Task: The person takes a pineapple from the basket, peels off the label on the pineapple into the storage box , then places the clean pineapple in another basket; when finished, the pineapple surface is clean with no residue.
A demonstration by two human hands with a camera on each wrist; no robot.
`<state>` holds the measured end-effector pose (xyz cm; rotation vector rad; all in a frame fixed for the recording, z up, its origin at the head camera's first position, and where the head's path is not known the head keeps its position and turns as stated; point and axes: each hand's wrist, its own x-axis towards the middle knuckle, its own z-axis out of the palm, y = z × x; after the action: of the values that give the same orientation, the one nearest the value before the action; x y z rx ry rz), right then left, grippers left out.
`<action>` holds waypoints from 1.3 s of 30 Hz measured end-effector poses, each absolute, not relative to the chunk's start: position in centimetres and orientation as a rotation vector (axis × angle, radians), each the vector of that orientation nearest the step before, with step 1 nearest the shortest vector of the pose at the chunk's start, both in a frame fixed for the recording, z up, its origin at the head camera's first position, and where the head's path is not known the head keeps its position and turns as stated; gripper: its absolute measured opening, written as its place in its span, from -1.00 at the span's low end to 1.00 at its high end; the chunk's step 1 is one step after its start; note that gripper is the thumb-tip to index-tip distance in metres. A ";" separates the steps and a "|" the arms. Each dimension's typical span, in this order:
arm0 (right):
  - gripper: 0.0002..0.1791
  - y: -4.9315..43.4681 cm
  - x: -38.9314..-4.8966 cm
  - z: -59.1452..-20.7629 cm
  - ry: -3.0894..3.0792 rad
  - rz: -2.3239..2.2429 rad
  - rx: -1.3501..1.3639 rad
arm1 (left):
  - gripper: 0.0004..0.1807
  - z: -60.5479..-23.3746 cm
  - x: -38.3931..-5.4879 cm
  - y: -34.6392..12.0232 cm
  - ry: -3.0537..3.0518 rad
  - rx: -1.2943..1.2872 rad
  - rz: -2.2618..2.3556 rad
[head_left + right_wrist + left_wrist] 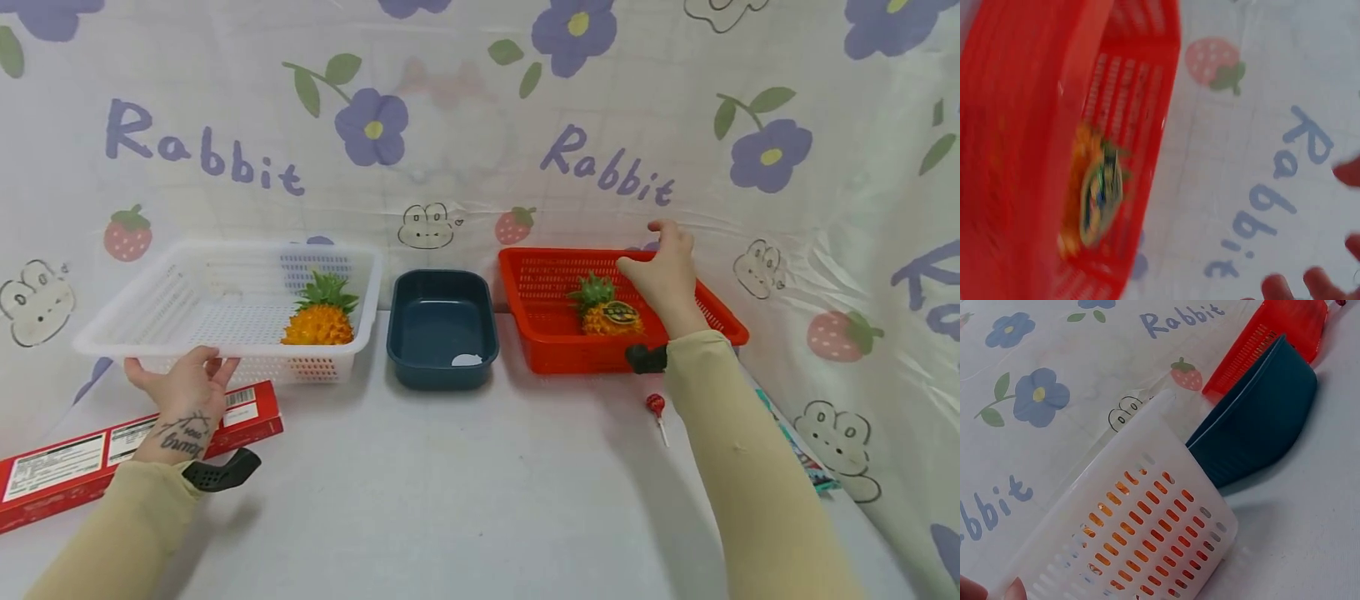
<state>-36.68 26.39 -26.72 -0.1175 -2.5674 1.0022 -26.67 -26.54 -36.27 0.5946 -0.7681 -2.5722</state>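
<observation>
My left hand is at the front rim of a white perforated basket, its thumb and fingers gripping the edge. A small orange pineapple with a green crown lies in that basket's right end. In the left wrist view, the pineapple's orange shows through the basket's slots, and fingertips sit at the rim. My right hand hangs over the right side of a red basket, thumb and fingers apart with nothing between them. Inside the red basket lies another pineapple with a dark oval label.
A dark blue tub with a white piece inside stands between the baskets. Below my left hand lies a long red box. A red lollipop lies before the red basket; a teal packet lies beyond my right sleeve.
</observation>
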 end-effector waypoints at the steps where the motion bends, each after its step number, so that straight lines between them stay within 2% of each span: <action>1: -0.26 26.3 -37.1 -26.5 -2.629 0.929 -0.072 | 0.19 -36.3 -26.6 -26.7 -0.759 0.593 -2.574; 9: -0.25 24.9 -39.7 -25.9 -3.057 0.415 0.280 | 0.21 -36.8 -26.0 -27.4 -0.688 0.576 -2.566; 15: -0.23 24.1 -40.4 -26.5 -3.243 0.296 0.339 | 0.21 -36.9 -25.8 -27.6 -0.695 0.569 -2.559; 29: -0.22 24.0 -41.4 -27.2 -3.516 0.373 0.157 | 0.19 -36.7 -26.1 -27.1 -0.799 0.542 -2.546; 33: -0.22 24.8 -41.2 -27.5 -3.560 0.493 -0.003 | 0.18 -36.7 -26.4 -26.8 -0.829 0.530 -2.530; 39: -0.07 25.7 -41.1 -28.1 -3.510 0.738 -0.293 | 0.16 -36.6 -26.5 -26.7 -0.860 0.507 -2.525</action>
<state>-41.12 25.69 -28.08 -0.2926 -3.5102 0.7382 -26.47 -26.66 -36.64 0.5066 -0.8602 -2.5254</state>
